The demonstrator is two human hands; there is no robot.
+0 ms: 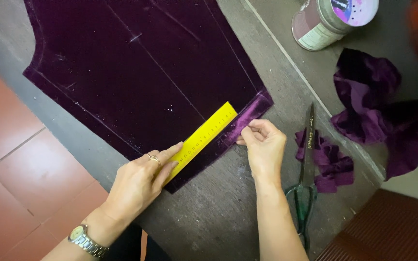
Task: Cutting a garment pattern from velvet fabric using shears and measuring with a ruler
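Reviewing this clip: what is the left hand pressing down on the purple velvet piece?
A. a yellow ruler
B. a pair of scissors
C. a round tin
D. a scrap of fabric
A: the left hand lies flat on a yellow ruler set along the edge of the purple velvet piece, while the scissors lie untouched on the table beside the right hand.

Left hand [141, 181] flat, fingers extended; right hand [263, 145] in pinched fingertip grip.
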